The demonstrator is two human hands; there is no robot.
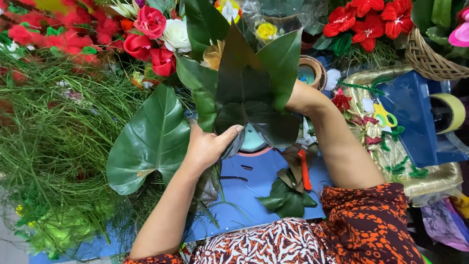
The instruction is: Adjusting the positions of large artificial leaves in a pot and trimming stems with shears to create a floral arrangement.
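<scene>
Leaf fan (254,93) pinched at base by left hand (207,146); right hand (298,98) hidden behind edge, grip unclear.

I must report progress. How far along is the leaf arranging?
Done: several dark leaves already overlap in a fan. In hand: the left hand grips their base; the right hand is hidden behind them. Left: one big leaf and cut pieces lie unused.

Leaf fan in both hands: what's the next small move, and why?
Probably pinch the stems tighter with the left hand before anything else. The fan of dark leaves is held upright, with the left thumb pressing the lowest leaf in front and the right hand mostly hidden behind. The overlapping leaves look loose, and the red-handled scissors lie on the blue board below.
</scene>
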